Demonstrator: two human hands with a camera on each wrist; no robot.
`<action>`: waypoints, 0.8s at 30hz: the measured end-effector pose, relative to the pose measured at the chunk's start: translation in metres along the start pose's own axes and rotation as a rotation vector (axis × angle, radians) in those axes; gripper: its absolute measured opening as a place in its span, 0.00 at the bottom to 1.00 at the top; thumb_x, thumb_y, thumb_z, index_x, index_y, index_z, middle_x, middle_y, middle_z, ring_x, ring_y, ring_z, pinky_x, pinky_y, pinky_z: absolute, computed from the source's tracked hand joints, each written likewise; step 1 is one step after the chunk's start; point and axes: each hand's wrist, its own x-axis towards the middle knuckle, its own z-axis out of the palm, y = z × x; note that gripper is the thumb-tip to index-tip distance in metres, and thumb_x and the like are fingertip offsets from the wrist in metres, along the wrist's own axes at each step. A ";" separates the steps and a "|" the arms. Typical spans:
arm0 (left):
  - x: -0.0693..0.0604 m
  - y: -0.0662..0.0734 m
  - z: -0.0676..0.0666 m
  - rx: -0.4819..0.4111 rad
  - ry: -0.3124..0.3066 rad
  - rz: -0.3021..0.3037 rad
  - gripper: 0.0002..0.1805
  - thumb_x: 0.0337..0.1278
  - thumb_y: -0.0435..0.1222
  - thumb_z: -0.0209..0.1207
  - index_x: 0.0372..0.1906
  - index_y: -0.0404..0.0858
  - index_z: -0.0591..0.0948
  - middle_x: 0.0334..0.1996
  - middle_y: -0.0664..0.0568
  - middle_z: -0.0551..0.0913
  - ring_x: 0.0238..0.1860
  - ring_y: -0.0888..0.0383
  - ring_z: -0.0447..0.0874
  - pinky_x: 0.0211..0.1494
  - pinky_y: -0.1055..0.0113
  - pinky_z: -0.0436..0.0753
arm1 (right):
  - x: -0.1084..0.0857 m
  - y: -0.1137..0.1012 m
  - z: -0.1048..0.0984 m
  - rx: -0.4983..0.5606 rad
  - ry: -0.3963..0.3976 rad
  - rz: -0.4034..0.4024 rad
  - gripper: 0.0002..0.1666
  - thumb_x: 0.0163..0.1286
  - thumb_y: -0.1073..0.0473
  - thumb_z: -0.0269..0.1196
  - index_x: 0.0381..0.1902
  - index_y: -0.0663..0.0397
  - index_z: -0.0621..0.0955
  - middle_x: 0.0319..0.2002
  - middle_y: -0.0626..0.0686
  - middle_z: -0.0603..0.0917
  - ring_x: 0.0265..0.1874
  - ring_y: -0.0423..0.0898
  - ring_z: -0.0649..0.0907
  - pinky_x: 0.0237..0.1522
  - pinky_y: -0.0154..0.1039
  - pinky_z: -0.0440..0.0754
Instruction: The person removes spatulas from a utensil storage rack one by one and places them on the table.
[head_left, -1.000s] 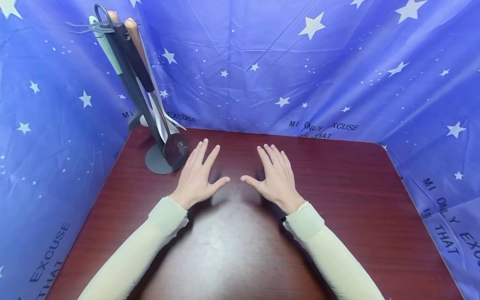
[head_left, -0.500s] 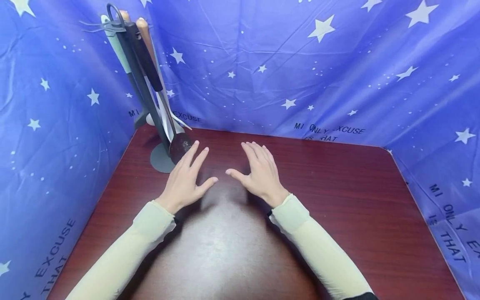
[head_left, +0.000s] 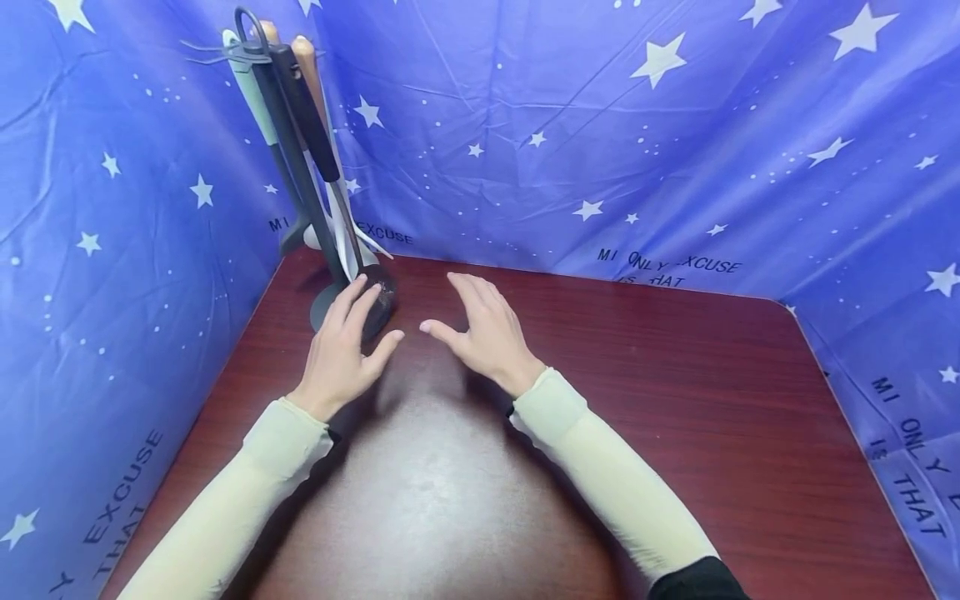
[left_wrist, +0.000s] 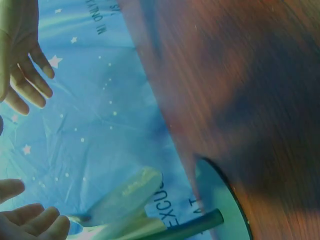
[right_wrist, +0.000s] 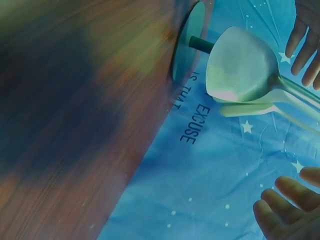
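Note:
My left hand (head_left: 337, 354) is held over the table with its fingers spread. In the head view its fingertips overlap the dark, broad head of a turner (head_left: 381, 304); I cannot tell whether they touch. This turner (right_wrist: 240, 65) hangs by a black handle from a dark utensil stand (head_left: 296, 150) with a round base. To the right hovers my right hand (head_left: 487, 333), palm facing left, fingers loosely extended, holding nothing. Both the left hand (left_wrist: 32, 220) and right hand (left_wrist: 22, 65) appear in the left wrist view.
Other utensils hang on the stand, among them one with a mint-green handle (head_left: 251, 96) and one with a wooden handle (head_left: 306, 62). A brown wooden table (head_left: 637, 358) is enclosed by a blue star-printed curtain (head_left: 540, 100) at the back and sides.
Both hands have moved left, toward the utensil stand, the right hand further than the left. The head view has shifted slightly left. The utensils still hang on the stand.

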 end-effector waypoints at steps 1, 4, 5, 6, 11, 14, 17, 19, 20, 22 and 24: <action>0.000 -0.002 -0.001 -0.001 0.004 -0.006 0.37 0.49 0.45 0.66 0.64 0.35 0.71 0.65 0.39 0.68 0.63 0.41 0.68 0.57 0.42 0.75 | 0.003 -0.002 0.002 0.009 0.002 -0.008 0.47 0.58 0.32 0.62 0.65 0.56 0.70 0.60 0.55 0.75 0.60 0.50 0.72 0.63 0.45 0.71; 0.000 -0.007 -0.004 -0.002 0.010 -0.021 0.37 0.50 0.45 0.65 0.65 0.35 0.70 0.65 0.38 0.68 0.65 0.43 0.66 0.58 0.43 0.74 | 0.010 -0.006 0.008 0.024 0.009 -0.031 0.46 0.59 0.33 0.63 0.64 0.58 0.70 0.59 0.55 0.75 0.59 0.50 0.73 0.63 0.42 0.71; 0.001 -0.009 -0.004 -0.002 0.016 -0.025 0.37 0.50 0.45 0.65 0.65 0.34 0.70 0.64 0.38 0.68 0.65 0.43 0.66 0.58 0.43 0.74 | 0.012 -0.008 0.010 0.029 0.013 -0.038 0.45 0.59 0.33 0.63 0.64 0.58 0.70 0.58 0.55 0.76 0.59 0.50 0.73 0.63 0.42 0.71; 0.001 -0.011 -0.005 0.002 0.018 -0.028 0.37 0.51 0.46 0.65 0.65 0.34 0.70 0.64 0.38 0.68 0.65 0.43 0.66 0.58 0.44 0.74 | 0.015 -0.009 0.012 0.039 0.018 -0.045 0.45 0.59 0.34 0.63 0.64 0.59 0.71 0.58 0.55 0.76 0.59 0.50 0.74 0.63 0.42 0.71; 0.003 -0.019 -0.009 -0.018 0.050 -0.052 0.34 0.52 0.43 0.65 0.62 0.31 0.71 0.63 0.37 0.70 0.63 0.43 0.68 0.62 0.48 0.72 | 0.023 -0.014 0.020 0.080 0.030 -0.046 0.42 0.60 0.37 0.64 0.62 0.60 0.72 0.57 0.56 0.77 0.58 0.48 0.74 0.63 0.39 0.71; 0.005 -0.023 -0.010 -0.037 0.067 -0.076 0.31 0.53 0.39 0.64 0.61 0.30 0.72 0.61 0.37 0.71 0.63 0.43 0.69 0.64 0.49 0.71 | 0.026 -0.016 0.026 0.103 0.026 -0.029 0.40 0.61 0.38 0.64 0.62 0.59 0.72 0.56 0.55 0.77 0.58 0.47 0.75 0.62 0.38 0.72; 0.007 -0.029 -0.010 -0.050 0.087 -0.105 0.29 0.56 0.37 0.63 0.61 0.29 0.72 0.60 0.36 0.72 0.62 0.44 0.69 0.65 0.51 0.69 | 0.031 -0.019 0.031 0.147 0.025 -0.009 0.38 0.63 0.39 0.63 0.61 0.59 0.73 0.54 0.54 0.78 0.56 0.47 0.76 0.61 0.37 0.72; 0.008 -0.032 -0.009 -0.061 0.099 -0.126 0.28 0.57 0.37 0.62 0.60 0.28 0.72 0.58 0.36 0.73 0.61 0.44 0.69 0.65 0.51 0.69 | 0.034 -0.022 0.034 0.182 0.028 0.007 0.36 0.63 0.41 0.63 0.61 0.58 0.73 0.53 0.53 0.78 0.55 0.46 0.77 0.60 0.36 0.73; 0.009 -0.033 -0.009 -0.068 0.110 -0.138 0.27 0.57 0.36 0.62 0.60 0.28 0.73 0.57 0.36 0.74 0.60 0.44 0.71 0.64 0.51 0.70 | 0.036 -0.024 0.036 0.205 0.030 0.016 0.35 0.64 0.41 0.63 0.60 0.58 0.74 0.52 0.53 0.79 0.54 0.45 0.77 0.59 0.36 0.74; 0.010 -0.036 -0.009 -0.077 0.126 -0.161 0.27 0.56 0.36 0.62 0.59 0.28 0.73 0.56 0.36 0.75 0.57 0.44 0.72 0.61 0.51 0.72 | 0.041 -0.027 0.038 0.247 0.037 0.034 0.32 0.64 0.43 0.63 0.59 0.57 0.75 0.51 0.53 0.80 0.53 0.44 0.78 0.58 0.35 0.74; 0.012 -0.039 -0.010 -0.088 0.140 -0.186 0.26 0.56 0.35 0.62 0.59 0.28 0.74 0.54 0.36 0.76 0.53 0.43 0.74 0.57 0.52 0.74 | 0.046 -0.030 0.041 0.279 0.046 0.053 0.30 0.65 0.45 0.63 0.57 0.57 0.76 0.49 0.52 0.80 0.51 0.43 0.78 0.56 0.34 0.75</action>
